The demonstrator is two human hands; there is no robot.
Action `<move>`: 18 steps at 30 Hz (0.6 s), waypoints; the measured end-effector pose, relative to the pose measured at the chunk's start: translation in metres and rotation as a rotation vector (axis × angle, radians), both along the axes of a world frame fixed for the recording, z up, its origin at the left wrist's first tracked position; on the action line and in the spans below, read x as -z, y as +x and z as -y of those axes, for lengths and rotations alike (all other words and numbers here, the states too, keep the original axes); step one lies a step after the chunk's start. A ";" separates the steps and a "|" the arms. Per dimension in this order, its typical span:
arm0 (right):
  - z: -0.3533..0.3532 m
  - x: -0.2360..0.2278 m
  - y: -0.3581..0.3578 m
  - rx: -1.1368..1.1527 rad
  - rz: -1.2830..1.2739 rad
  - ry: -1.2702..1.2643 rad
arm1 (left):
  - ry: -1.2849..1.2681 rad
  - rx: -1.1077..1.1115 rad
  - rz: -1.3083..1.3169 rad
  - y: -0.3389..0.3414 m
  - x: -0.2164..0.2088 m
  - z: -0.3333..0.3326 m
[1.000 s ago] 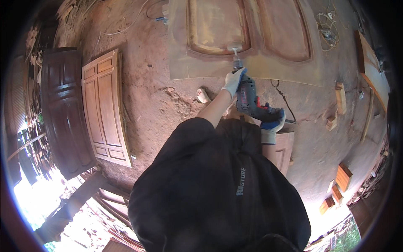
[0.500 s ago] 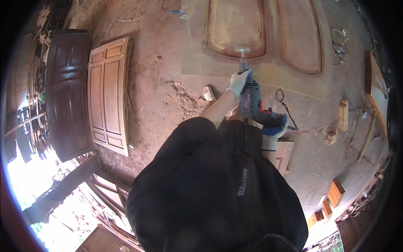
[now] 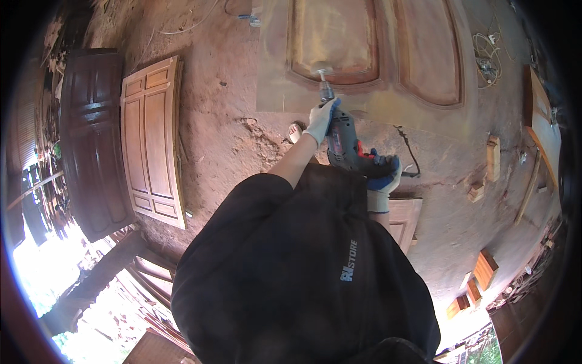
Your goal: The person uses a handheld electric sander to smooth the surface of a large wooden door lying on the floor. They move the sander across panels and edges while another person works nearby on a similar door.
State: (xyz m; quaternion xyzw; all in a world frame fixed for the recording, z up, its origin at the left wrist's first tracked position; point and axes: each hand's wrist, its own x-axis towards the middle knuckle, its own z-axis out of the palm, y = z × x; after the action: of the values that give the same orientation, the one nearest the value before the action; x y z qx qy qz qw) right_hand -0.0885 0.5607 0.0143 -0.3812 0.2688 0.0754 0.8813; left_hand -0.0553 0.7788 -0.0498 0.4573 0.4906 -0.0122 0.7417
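Both my hands hold a dark grey electric drill (image 3: pixel 344 142) with a red part by its handle. My left hand (image 3: pixel 320 119), in a white and blue work glove, is wrapped round the drill's front, just behind the chuck (image 3: pixel 327 91). The gloved right hand (image 3: pixel 386 177) closes round the rear handle; its trigger finger is not clear. A blurred, pale round attachment (image 3: pixel 321 68) on the drill's tip meets the lower left part of a recessed panel in a large wooden door (image 3: pixel 273 100). That door lies flat, dusty and pale, with reddish-brown moulding round its panels.
A dark brown door (image 3: pixel 94 145) and a lighter panelled door (image 3: pixel 148 142) are at the left. A dark cord (image 3: pixel 407 142) trails right of the drill. Coiled pale cable (image 3: pixel 487 51), wood blocks (image 3: pixel 493 159) and a small panelled piece (image 3: pixel 409 218) lie to the right.
The drill and both hands have shifted left, taking the tip leftward along the panel's lower edge. The view has shifted slightly too. Both hands keep their hold.
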 end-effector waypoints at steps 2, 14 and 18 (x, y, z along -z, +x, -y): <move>-0.012 0.001 0.004 -0.090 0.087 0.010 | -0.062 -0.077 -0.002 -0.005 -0.002 -0.015; -0.047 0.011 -0.019 -0.202 0.148 -0.017 | -0.208 -0.096 -0.012 -0.019 -0.008 -0.055; -0.055 0.009 -0.016 -0.189 0.161 0.024 | -0.178 -0.101 -0.003 -0.019 -0.011 -0.059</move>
State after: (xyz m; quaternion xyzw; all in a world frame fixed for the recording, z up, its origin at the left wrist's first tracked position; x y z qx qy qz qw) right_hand -0.1049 0.6157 0.0053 -0.3992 0.1594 0.1303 0.8934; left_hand -0.0741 0.8376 -0.0392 0.3642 0.5110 -0.0187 0.7783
